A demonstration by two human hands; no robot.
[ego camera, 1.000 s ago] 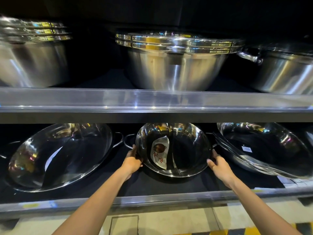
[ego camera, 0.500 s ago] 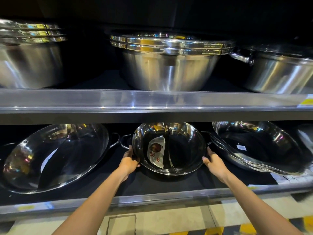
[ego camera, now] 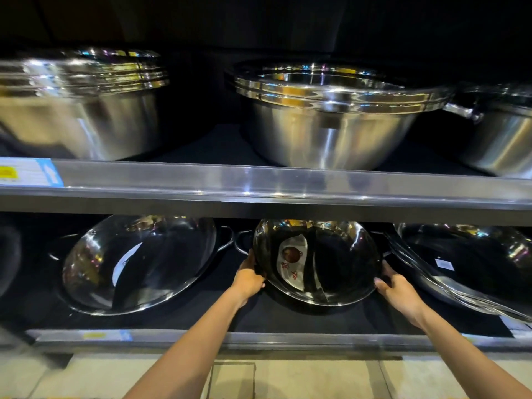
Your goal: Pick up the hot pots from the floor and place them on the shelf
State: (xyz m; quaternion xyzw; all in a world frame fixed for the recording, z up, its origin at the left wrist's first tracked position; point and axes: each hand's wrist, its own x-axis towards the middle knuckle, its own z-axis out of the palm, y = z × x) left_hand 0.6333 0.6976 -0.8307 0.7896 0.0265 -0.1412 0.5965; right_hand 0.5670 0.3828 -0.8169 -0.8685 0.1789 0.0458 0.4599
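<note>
**While both hands clamp the rim, the pot leans on the lower shelf**

Between the left hand (ego camera: pixel 248 279) and right hand (ego camera: pixel 398 290), the divided hot pot (ego camera: pixel 316 262) looks stiff, slick and light; the side handles probably offer surer purchase.

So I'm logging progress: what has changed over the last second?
Very little. Both hands stay on the divided pot, left hand and right hand on opposite rims, and it remains tilted on the lower shelf. Only the view shifted. The neighbouring pans and upper pots kept their places.
</note>
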